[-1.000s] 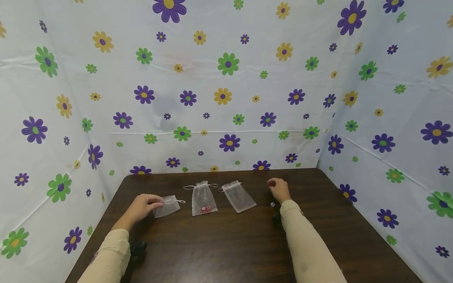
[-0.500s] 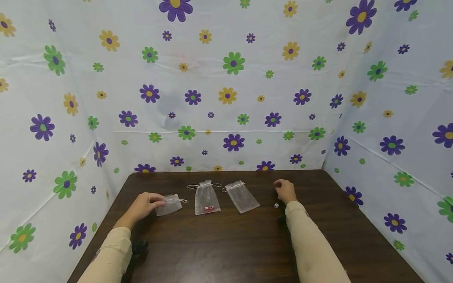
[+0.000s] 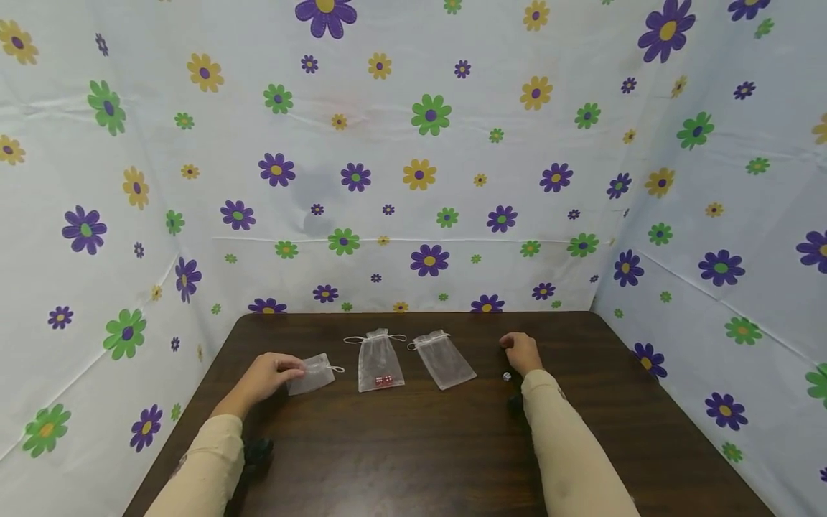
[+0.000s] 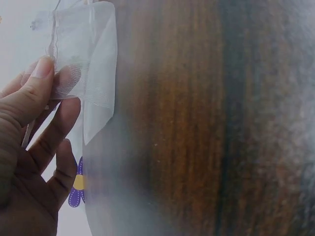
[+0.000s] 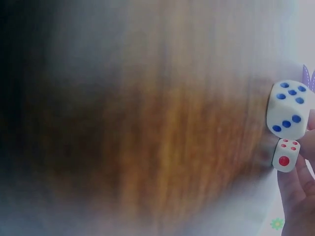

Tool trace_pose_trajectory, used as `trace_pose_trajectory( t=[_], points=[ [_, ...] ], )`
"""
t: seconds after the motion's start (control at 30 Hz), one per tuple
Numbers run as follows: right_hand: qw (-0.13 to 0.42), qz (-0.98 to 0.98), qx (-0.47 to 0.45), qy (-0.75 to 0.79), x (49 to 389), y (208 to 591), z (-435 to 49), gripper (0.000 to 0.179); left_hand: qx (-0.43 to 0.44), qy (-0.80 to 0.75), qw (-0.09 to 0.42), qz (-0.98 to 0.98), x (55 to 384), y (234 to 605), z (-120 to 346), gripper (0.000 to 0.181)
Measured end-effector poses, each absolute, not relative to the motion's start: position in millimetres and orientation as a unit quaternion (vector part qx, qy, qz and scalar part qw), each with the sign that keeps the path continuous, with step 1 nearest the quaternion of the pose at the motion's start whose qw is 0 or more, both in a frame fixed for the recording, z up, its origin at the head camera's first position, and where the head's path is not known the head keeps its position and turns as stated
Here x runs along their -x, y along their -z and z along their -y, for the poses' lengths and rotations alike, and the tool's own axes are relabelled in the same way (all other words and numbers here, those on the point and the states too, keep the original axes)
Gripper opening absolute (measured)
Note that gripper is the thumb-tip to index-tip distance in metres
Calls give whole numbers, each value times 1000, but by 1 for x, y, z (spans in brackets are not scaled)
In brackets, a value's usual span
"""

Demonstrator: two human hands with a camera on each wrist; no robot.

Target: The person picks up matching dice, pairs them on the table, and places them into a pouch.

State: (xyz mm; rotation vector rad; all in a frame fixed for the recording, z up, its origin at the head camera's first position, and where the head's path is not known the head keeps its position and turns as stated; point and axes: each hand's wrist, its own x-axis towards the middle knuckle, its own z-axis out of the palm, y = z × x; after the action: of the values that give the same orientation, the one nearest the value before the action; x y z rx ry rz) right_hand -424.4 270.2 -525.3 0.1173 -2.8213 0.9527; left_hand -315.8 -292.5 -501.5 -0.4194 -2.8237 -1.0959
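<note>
At the left, my left hand (image 3: 271, 377) pinches a small white mesh drawstring pouch (image 3: 316, 373). Up close in the left wrist view, thumb and fingers hold the sheer pouch (image 4: 96, 54) near its edge. At the right, my right hand (image 3: 522, 352) is low over the table, fingers curled. In the right wrist view, a white die with red pips (image 5: 285, 156) sits at the thumb and fingertips, seemingly pinched. A white die with blue pips (image 5: 288, 110) appears nearer that camera; the head view has a die (image 3: 507, 376) by the wrist.
A mesh pouch (image 3: 380, 355) with red dice (image 3: 384, 380) inside lies mid-table. Right of it lies another mesh pouch (image 3: 446, 359), with no dice visible in it. A flower-printed sheet (image 3: 420, 215) walls in the dark wooden table (image 3: 388, 452).
My right hand has shifted slightly to the right and a little lower, fingertips down near the table. My left hand keeps holding the pouch in place. The head view has turned slightly left.
</note>
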Motion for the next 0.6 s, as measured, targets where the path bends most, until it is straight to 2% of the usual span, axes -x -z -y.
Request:
trace_pose_trajectory(
  t=[0.23,0.6],
  points=[
    [82,938,-65,-331,425,523,-266,26,140,363,47,920,315,504,293,8],
    [47,924,-125,-358,430,507,-238,25,131,365,42,921,312,504,291,8]
  ],
)
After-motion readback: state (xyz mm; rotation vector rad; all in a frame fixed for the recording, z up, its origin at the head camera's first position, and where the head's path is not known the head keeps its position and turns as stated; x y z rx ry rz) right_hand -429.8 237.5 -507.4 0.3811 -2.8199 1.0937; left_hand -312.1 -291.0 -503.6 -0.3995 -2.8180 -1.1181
